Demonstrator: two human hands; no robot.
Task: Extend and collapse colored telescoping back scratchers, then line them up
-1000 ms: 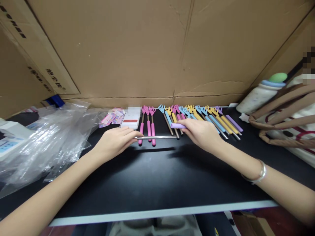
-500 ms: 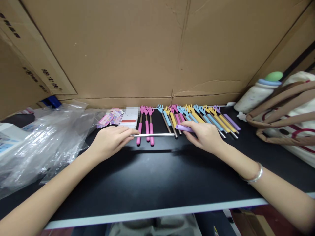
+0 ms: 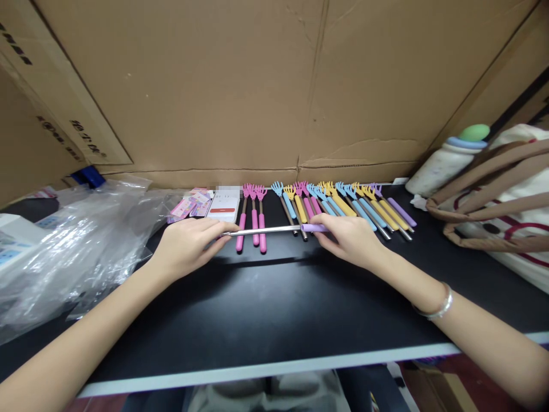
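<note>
My left hand [image 3: 189, 245] is closed on the left end of a thin metal rod [image 3: 261, 230] held level above the black table [image 3: 266, 309]. My right hand [image 3: 349, 237] pinches a purple sleeve [image 3: 314, 228] whose open end meets the rod's right tip. Behind them lies a row of hand-shaped back scratchers: three pink ones [image 3: 253, 217] to the left, then several blue, yellow, pink and purple ones [image 3: 343, 206] to the right.
A cardboard wall [image 3: 257, 86] closes the back. Crumpled clear plastic bags [image 3: 81, 240] lie left, with a phone [image 3: 223, 206] and pink labels [image 3: 189, 206] beside them. A bottle [image 3: 446, 160] and a cloth bag with brown straps [image 3: 497, 200] stand right. A bracelet [image 3: 440, 306] circles my right wrist.
My right hand brought the purple sleeve leftward and down until it met the rod's right tip. My left hand kept hold of the rod's other end.
</note>
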